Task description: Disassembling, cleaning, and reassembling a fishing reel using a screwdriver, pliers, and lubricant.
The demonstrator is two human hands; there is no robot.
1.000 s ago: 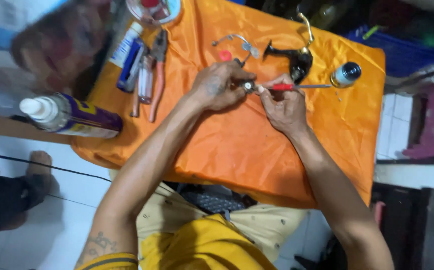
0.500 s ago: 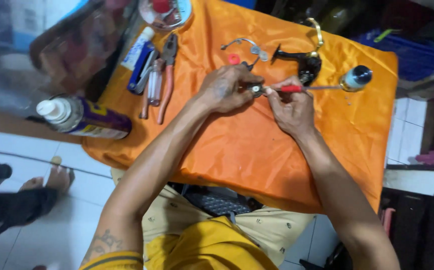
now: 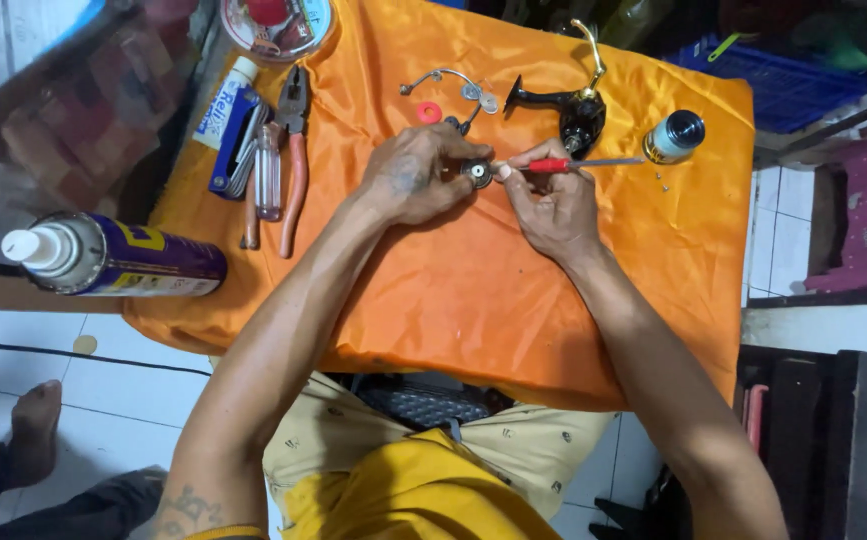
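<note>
Fingers of both hands meet at a small round metal part (image 3: 476, 172) above the orange cloth (image 3: 433, 300), upper centre.

The left hand (image 3: 415, 180) pinches the part; the right hand (image 3: 553, 205) grips a red-handled screwdriver (image 3: 565, 164), tip seemingly on it. Pliers (image 3: 293, 160) lie at upper left.

Small round metal part (image 3: 477, 172) — red-handled screwdriver (image 3: 565, 164) level beside it — above orange cloth (image 3: 473, 290).

Glossy orange cloth (image 3: 453, 300), metal pliers (image 3: 294, 150)
</note>
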